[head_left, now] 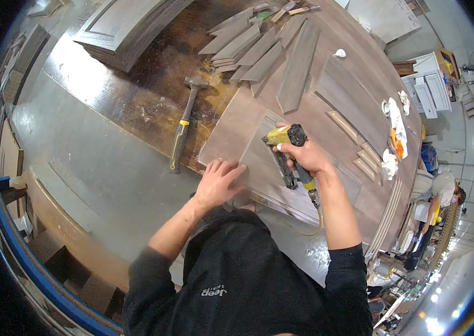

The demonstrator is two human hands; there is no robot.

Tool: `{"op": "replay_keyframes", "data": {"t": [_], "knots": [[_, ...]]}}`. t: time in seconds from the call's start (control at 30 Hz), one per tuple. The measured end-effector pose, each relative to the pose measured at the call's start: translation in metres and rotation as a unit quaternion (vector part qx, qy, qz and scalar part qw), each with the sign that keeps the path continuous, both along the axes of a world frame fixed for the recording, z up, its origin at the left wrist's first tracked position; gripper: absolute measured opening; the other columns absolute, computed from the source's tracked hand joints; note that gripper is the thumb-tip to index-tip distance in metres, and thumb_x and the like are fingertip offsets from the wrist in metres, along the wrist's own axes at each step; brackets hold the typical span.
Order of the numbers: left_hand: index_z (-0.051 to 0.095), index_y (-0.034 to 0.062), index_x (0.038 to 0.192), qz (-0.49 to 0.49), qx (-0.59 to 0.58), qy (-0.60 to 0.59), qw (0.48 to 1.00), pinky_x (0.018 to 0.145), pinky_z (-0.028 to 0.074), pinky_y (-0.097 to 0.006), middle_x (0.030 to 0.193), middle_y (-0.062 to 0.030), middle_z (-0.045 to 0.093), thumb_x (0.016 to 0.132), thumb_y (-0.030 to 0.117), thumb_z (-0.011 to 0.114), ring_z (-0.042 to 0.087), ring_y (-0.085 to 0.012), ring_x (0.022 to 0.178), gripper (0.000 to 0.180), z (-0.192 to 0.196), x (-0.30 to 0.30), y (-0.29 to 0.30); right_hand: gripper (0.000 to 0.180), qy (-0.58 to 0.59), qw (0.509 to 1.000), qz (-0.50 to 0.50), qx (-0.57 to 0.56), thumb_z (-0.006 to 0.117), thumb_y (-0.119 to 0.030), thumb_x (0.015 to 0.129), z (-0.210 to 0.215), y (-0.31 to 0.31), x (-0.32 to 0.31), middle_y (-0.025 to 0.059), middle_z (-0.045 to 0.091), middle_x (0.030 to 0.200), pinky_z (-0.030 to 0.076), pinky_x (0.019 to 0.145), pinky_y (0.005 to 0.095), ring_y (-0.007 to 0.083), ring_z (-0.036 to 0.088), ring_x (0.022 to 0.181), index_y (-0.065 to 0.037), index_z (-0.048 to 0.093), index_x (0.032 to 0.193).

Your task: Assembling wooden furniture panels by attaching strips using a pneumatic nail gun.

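In my right hand (308,158), the fingers wrap round the grip of a yellow and black air nail gun (287,137). A thin air hose (320,218) runs from the base of its handle. Under the tool lies a grey-brown wooden panel (256,159) at the near edge of the worktable. My left hand (220,182) rests at the panel's left end, fingers stretched out and slightly blurred. It holds nothing that I can see. Where the gun's nose meets the panel, I cannot tell whether they touch.
A hammer (188,120) lies left of the panel. Several grey wood strips (259,59) are heaped farther back. Stacked cabinet doors (128,33) stand at the far left. Narrow strips (360,151) and a white glue bottle (398,126) lie on the right; beyond, a person (444,190) stands.
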State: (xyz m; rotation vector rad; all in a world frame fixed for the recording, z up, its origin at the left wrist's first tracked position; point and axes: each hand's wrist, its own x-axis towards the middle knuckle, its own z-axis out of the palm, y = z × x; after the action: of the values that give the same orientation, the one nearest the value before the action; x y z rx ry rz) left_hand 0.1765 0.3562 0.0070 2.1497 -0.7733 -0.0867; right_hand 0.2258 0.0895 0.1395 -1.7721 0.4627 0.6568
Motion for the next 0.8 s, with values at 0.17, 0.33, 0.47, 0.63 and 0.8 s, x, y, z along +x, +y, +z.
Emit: {"op": "replay_keyframes", "data": {"t": [0.17,0.33,0.47,0.63,0.8], "knots": [[0.065,0.0185,0.131,-0.022,0.001,-0.059,0.998,0.098,0.046,-0.045,0.123,-0.0053,0.060,0.075,0.016,0.081,0.055,-0.0311,0.113,0.058,-0.011,0.001,0.005,0.062,0.021,0.999,0.017,-0.023,0.069,-0.014,0.089,-0.010,0.006,0.006,0.0031,0.071,0.104,0.047,0.056,0.0247,0.0080,0.055,0.063,-0.015,0.050,0.148],[0.068,0.0186,0.128,-0.015,-0.001,-0.058,0.998,0.100,0.046,-0.047,0.121,-0.0065,0.061,0.077,0.020,0.082,0.055,-0.0324,0.116,0.053,-0.015,-0.002,0.004,0.061,0.011,0.999,0.013,-0.027,0.070,-0.016,0.088,-0.008,0.012,0.009,0.0034,0.071,0.102,0.046,0.052,0.0255,0.0083,0.053,0.056,-0.016,0.052,0.146],[0.069,0.0188,0.126,-0.012,-0.005,-0.059,0.998,0.099,0.046,-0.046,0.120,-0.0069,0.061,0.078,0.020,0.081,0.055,-0.0324,0.116,0.050,-0.017,-0.003,0.006,0.061,0.017,0.999,0.017,-0.022,0.069,-0.015,0.088,-0.007,0.015,0.012,0.0039,0.072,0.100,0.046,0.053,0.0253,0.0083,0.053,0.056,-0.017,0.053,0.146],[0.069,0.0182,0.126,-0.016,-0.018,-0.067,0.997,0.099,0.046,-0.046,0.119,-0.0074,0.061,0.078,0.020,0.081,0.055,-0.0327,0.115,0.049,-0.018,-0.001,0.005,0.063,0.018,0.998,0.045,-0.042,0.068,-0.015,0.088,-0.009,0.013,0.014,0.0054,0.071,0.098,0.048,0.054,0.0251,0.0087,0.054,0.057,-0.017,0.050,0.149],[0.069,0.0175,0.126,-0.014,-0.007,-0.071,0.997,0.099,0.047,-0.046,0.119,-0.0077,0.061,0.078,0.019,0.081,0.055,-0.0332,0.115,0.050,-0.019,-0.003,0.007,0.065,0.016,1.000,0.009,-0.010,0.068,-0.014,0.088,-0.005,0.019,0.005,0.0050,0.070,0.095,0.049,0.055,0.0257,0.0093,0.056,0.057,-0.017,0.048,0.150]]}}
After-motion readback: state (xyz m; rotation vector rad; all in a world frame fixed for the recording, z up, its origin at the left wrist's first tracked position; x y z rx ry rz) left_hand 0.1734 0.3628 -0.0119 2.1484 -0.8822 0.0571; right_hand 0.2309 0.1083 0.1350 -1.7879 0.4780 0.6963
